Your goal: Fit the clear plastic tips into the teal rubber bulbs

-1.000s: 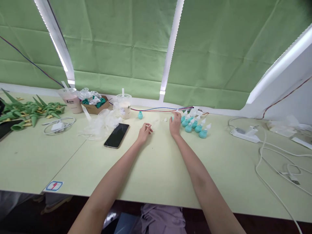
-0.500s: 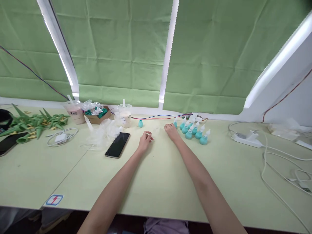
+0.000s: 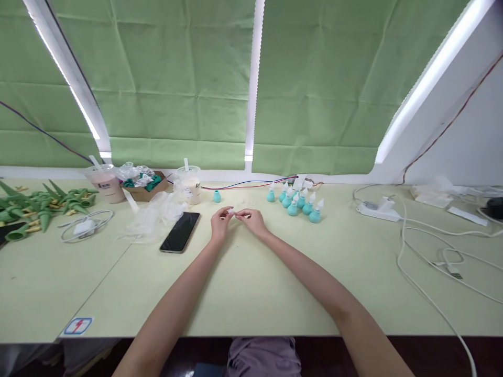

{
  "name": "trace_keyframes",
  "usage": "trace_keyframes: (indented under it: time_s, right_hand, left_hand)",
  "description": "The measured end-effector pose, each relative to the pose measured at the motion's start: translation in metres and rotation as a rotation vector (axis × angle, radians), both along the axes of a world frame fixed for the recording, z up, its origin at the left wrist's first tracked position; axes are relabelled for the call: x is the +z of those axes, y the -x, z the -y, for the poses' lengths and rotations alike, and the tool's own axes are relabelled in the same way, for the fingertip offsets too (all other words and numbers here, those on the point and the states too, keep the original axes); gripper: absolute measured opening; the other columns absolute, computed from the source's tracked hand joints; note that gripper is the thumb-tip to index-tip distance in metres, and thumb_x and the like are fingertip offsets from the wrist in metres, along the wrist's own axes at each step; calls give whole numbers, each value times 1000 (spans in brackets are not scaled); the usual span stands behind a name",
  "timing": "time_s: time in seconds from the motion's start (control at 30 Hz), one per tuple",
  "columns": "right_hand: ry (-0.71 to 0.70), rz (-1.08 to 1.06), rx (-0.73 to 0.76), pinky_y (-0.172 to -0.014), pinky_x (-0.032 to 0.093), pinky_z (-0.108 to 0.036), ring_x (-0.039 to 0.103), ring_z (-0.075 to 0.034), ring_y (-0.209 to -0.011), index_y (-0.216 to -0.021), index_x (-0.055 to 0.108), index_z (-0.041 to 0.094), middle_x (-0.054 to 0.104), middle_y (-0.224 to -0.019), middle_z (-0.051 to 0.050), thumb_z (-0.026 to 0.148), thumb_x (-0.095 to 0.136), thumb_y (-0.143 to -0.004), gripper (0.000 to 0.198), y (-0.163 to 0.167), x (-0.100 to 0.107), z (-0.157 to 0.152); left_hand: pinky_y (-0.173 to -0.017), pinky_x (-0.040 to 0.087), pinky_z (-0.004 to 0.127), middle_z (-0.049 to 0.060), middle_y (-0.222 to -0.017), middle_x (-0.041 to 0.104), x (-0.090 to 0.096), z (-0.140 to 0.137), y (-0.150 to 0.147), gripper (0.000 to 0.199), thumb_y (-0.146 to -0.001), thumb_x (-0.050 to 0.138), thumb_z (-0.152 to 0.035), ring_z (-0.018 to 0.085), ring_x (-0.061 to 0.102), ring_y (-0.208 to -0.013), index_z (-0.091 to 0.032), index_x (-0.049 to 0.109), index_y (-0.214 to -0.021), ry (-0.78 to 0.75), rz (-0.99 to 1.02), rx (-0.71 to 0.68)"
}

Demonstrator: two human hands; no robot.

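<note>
My left hand (image 3: 221, 222) and my right hand (image 3: 252, 221) meet above the middle of the table, fingertips together. Between them they pinch a small white piece (image 3: 231, 211); its shape is mostly hidden by the fingers. Just beyond my left hand stands a small teal bulb (image 3: 217, 196) with an open top and no white tip. To the right of my right hand several teal bulbs (image 3: 292, 208) with pointed white tips stand upright in a cluster. Some thin, clear material (image 3: 245, 200) lies on the table behind my fingers.
Left of my hands lie a black phone (image 3: 180, 232) and crumpled clear plastic (image 3: 151, 217). Behind are drink cups (image 3: 192, 191) and a cardboard box (image 3: 145, 193). Green pointed parts (image 3: 43, 204) lie far left, beside a charger (image 3: 84, 226). At right sit a power strip (image 3: 378, 211) and loose cables (image 3: 408, 277).
My right hand has left the bulb cluster and come left to my left hand, where a small white piece is now pinched. The whole view has shifted slightly.
</note>
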State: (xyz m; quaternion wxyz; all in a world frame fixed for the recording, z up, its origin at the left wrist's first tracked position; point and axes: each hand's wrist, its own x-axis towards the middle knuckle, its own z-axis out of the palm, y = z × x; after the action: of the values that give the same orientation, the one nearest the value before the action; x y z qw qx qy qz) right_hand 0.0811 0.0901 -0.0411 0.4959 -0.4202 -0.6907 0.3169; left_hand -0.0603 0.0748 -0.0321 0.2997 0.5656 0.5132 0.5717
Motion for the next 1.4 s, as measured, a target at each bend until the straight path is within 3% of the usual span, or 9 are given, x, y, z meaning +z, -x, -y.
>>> trace_keyframes:
  time_s: [0.13, 0.33, 0.43, 0.6, 0.77, 0.87, 0.97, 1.1, 1.4]
  right_hand:
    - [-45, 168, -93, -77, 46, -29, 62, -14, -74, -84, 71, 28, 70, -91, 2, 28, 59, -76, 14, -14, -1, -18]
    - [-22, 254, -421, -83, 44, -31, 57, -16, -78, -118, 56, 20, 63, -93, -5, 16, 56, -74, 45, -34, -8, -74]
    - [23, 277, -467, -85, 42, -32, 56, -19, -86, -107, 62, 17, 60, -91, -7, 15, 59, -71, 37, -35, -13, -95]
    - [20, 262, -418, -84, 43, -31, 57, -17, -79, -72, 67, 16, 63, -81, -7, 10, 56, -70, 13, -33, -15, -106]
    - [51, 158, -333, -64, 47, -28, 58, -14, -65, -78, 67, 17, 68, -76, -4, 24, 57, -74, 13, -31, -4, -83]
    - [106, -68, -129, -48, 44, -25, 58, -14, -60, -83, 68, 18, 69, -81, -4, 36, 61, -71, 23, -28, 3, -45]
    - [97, -94, -61, -50, 44, -25, 58, -15, -62, -82, 70, 19, 69, -79, -4, 40, 64, -69, 26, -29, 5, -2]
    - [41, -80, -206, -59, 44, -27, 58, -15, -68, -79, 72, 21, 70, -85, -4, 43, 65, -69, 25, -38, 3, 32]
    - [32, -13, -137, -66, 44, -28, 58, -15, -72, -71, 72, 24, 69, -84, -3, 43, 66, -68, 19, -42, 1, 39]
  left_hand:
    - [-73, 45, 27, 5, -95, 63, 0, -1, 1, 29, -75, 59, -33, 14, 55, -77, -21, 69, -99, -14, -66, 43]
    - [-72, 45, 27, 2, -92, 65, -2, 3, -8, 25, -74, 58, -16, 12, 55, -71, -22, 68, -96, -53, -238, -22]
    - [-73, 45, 28, 0, -90, 66, -3, 5, -11, 33, -70, 64, -13, 13, 55, -72, -23, 64, -101, -73, -311, -11]
    - [-76, 44, 30, 1, -87, 66, -5, 3, -11, 20, -65, 71, -14, 15, 55, -76, -22, 68, -83, -61, -465, -23]
    - [-78, 44, 30, 0, -88, 70, -7, 2, -11, 19, -68, 69, -16, 16, 60, -80, -24, 70, -85, 42, -350, -106]
    - [-74, 45, 27, 0, -84, 71, -6, 3, -13, 21, -67, 69, -17, 14, 61, -74, -23, 71, -87, 77, -280, -153]
    - [-69, 44, 26, -1, -80, 70, -3, 5, -16, 21, -65, 71, -18, 13, 58, -66, -21, 71, -85, 57, -292, -177]
    - [-72, 43, 27, -2, -80, 69, 1, 11, -20, 23, -63, 73, -19, 13, 55, -71, -21, 68, -85, -30, -369, -178]
    - [-70, 41, 26, -1, -73, 60, 1, 20, -23, 13, -65, 73, -24, 14, 51, -73, -21, 65, -75, -90, -519, -154]
